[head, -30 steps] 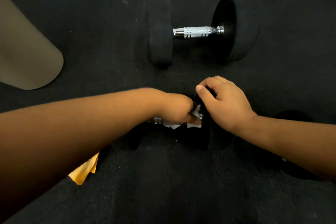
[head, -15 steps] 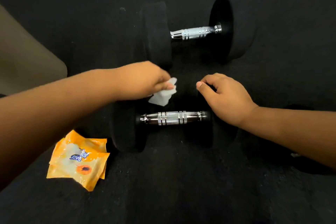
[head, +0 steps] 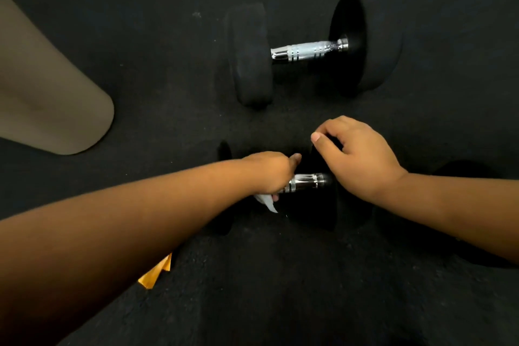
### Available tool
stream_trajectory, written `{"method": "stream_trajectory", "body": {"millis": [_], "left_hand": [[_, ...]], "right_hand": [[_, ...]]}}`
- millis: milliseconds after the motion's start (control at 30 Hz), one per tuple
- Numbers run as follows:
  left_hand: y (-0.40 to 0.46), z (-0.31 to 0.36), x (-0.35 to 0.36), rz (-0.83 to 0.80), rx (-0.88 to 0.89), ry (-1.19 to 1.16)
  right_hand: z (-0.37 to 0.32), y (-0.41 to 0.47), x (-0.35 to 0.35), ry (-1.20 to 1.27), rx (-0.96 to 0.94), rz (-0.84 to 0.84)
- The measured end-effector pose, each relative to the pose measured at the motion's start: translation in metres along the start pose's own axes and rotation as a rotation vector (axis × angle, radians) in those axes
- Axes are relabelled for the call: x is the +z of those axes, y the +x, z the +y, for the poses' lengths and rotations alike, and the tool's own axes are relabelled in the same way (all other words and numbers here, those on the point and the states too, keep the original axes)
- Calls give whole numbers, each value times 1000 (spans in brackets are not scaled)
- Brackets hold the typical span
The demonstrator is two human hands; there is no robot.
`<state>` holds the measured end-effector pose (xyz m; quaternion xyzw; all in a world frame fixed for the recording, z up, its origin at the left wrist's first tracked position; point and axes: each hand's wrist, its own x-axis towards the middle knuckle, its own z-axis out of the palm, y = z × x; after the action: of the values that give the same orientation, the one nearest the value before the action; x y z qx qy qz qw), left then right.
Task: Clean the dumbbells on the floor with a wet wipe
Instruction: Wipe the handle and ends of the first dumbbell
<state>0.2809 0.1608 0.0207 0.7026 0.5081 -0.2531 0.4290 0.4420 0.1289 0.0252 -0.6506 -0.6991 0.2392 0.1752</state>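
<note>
Left hand [head: 271, 173] grips white wipe [head: 266, 201] round ridged chrome handle [head: 307, 181]; right hand [head: 356, 157] clasps rubber head.

Two bare forearms, no sleeves; hands [head: 356, 160] without rings or gloves.

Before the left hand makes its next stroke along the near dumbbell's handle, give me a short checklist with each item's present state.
1. Wet wipe held in the left hand: ok, a white corner shows under the fingers.
2. Wipe wrapped on the chrome handle of the near dumbbell: cannot tell, the hand hides the contact.
3. Near dumbbell steadied: ok, the right hand grips its right-side weight.
4. Handle length ahead free: ok, bare chrome shows between the two hands.
5. Far dumbbell out of the way: ok, it lies apart, untouched.
6. Orange wipe packet within reach: ok, though mostly hidden under the left forearm.
</note>
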Motion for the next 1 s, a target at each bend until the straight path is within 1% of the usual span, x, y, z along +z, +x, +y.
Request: {"method": "stream_trajectory", "body": {"millis": [67, 100, 167, 200, 267, 333, 400, 467, 533, 600, 633, 667, 733, 800, 833, 900, 933, 1000], "left_hand": [[4, -3, 8, 84, -13, -27], [6, -4, 6, 82, -28, -25], [-1, -7, -1, 79, -3, 17], [-6, -10, -4, 48, 14, 67], [-17, -15, -13, 32, 54, 268], [-30, -22, -20, 135, 84, 421], [-39, -27, -25, 279, 116, 405], [-53, -28, -31, 406, 156, 247], [-68, -28, -36, 447, 177, 69], [-77, -28, -40, 417, 233, -137], [-81, -29, -40, 386, 278, -250], [-84, -30, -40, 354, 314, -357], [-84, -31, -39, 345, 346, -532], [-83, -30, -37, 393, 335, -711], [-83, -29, -37, 403, 328, -805], [-83, -31, -37, 366, 348, -965], [-84, -33, -39, 346, 372, -1008], [-88, -39, -42, 353, 410, -1013]], "right_hand": [[0, -1, 0, -7, -8, -1], [0, -1, 0, -6, -9, -4], [-1, 1, -1, 4, 0, -18], [-2, 2, -2, 9, 9, -28], [-2, 5, -4, 18, 19, -49], [-4, 8, -6, 13, 25, -67], [-4, 13, -6, -6, 54, -111], [-4, 15, -8, -36, 52, -156], [-10, 14, -16, -55, -64, -147], [-22, 13, -27, 24, -236, -197], [-31, 12, -32, 80, -288, -255], [-39, 12, -34, 137, -291, -308], [-51, 16, -35, 296, -188, -343], [-59, 18, -37, 491, -66, -324], [-62, 18, -37, 570, -33, -311], [-64, 17, -40, 679, 9, -312], [-65, 16, -41, 733, 34, -321], [-67, 13, -43, 832, 102, -338]]}}
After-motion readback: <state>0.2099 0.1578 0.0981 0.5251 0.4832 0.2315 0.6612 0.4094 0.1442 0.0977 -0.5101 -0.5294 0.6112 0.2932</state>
